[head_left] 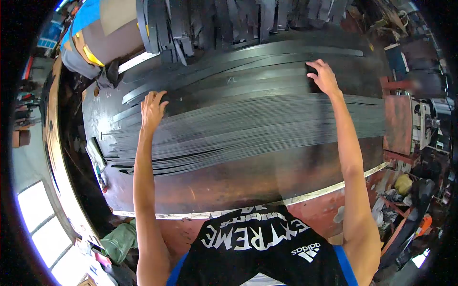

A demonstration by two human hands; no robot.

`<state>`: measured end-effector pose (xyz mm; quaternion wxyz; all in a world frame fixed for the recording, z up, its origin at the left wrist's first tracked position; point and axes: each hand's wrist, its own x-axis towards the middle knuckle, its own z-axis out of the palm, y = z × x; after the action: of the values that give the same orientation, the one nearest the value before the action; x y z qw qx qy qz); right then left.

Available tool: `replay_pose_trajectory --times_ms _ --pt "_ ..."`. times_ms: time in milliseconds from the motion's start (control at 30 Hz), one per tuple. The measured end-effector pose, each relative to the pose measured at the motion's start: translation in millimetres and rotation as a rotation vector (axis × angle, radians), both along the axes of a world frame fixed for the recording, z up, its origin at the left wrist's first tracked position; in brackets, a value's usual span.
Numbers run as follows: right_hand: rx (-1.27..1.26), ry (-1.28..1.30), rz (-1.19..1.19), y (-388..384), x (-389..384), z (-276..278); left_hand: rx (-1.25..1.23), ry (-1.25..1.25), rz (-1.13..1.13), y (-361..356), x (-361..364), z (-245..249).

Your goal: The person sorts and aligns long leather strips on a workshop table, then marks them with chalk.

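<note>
Many long dark grey strips (248,128) lie side by side across the dark table (214,183). Beyond them, a few separate strips (267,59) run along the table's far part. My left hand (152,109) is over the left part of the strips, its fingers bent and apart from the thumb, with nothing visible in it. Further right, my right hand (324,76) hovers at the far edge of the strips, thumb and fingers spread with a gap between them. Whether either hand touches a strip is unclear.
Dark strips (229,24) hang in a thick bunch at the table's far side. Rolled material in brown and blue (112,33) stands at the far left. A reddish-brown wooden block (397,124) is at the right end. Small tools (98,174) lie at the left edge.
</note>
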<state>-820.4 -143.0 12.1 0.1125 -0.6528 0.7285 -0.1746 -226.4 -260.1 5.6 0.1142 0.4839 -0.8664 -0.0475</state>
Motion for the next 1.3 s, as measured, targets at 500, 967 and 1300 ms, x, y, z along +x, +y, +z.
replay_pose_trajectory --times_ms 500,967,1300 --pt "-0.097 0.190 -0.224 69 -76 82 0.130 0.259 0.080 -7 94 76" --pt "-0.151 0.206 -0.297 193 -156 11 0.712 0.203 0.175 67 58 64" --pt "-0.253 0.218 -0.316 197 -183 -18 0.690 0.295 0.197 76 46 39"
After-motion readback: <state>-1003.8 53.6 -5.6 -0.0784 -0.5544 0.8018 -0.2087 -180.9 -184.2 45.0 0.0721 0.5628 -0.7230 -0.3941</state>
